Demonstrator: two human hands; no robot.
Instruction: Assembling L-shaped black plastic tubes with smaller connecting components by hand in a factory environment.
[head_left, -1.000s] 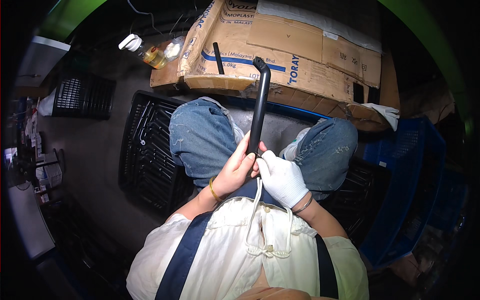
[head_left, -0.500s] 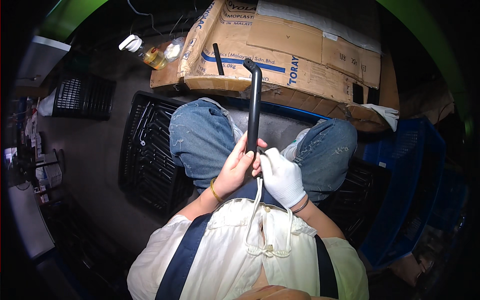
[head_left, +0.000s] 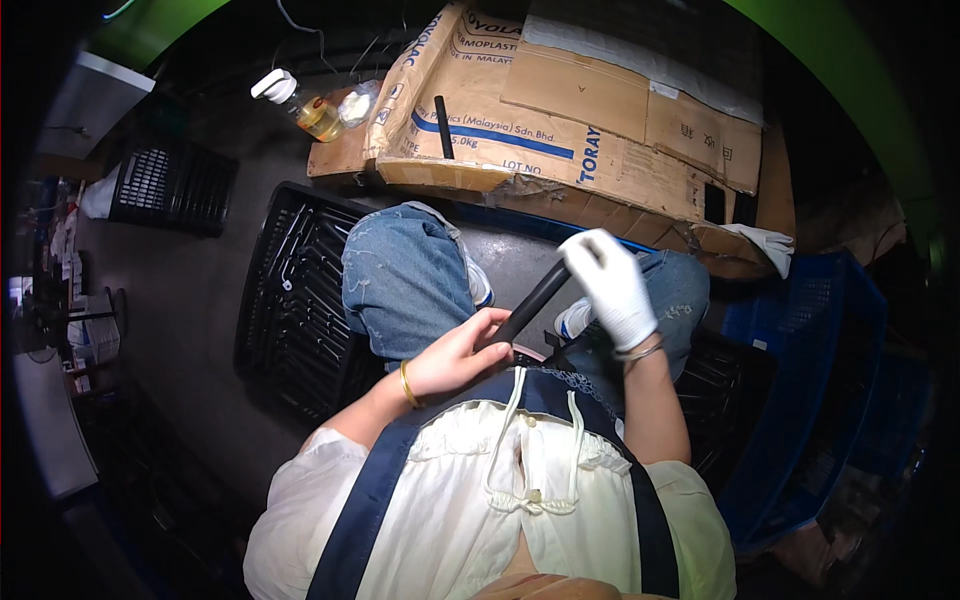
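A black tube (head_left: 537,302) slants across my lap, its far end up and to the right. My bare left hand (head_left: 462,352) is wrapped round its near part, with the thumb on top. At the far end, my right hand (head_left: 612,290) in a white glove is closed over the tube and hides its bent head. The tube's near end cannot be made out against the dark apron. Under it are my knees in blue jeans.
Cardboard (head_left: 560,130) lies in front, with a short black rod (head_left: 443,128) and a white glove (head_left: 768,248) on it. A bottle (head_left: 312,115) stands at its left. Black crates of black tubes (head_left: 300,310) flank my legs; blue crates (head_left: 800,380) are at the right.
The tube has tipped from nearly upright to slanting, its bent head swinging down to the right. My right hand has moved from the near end to the far end; my left hand still holds on.
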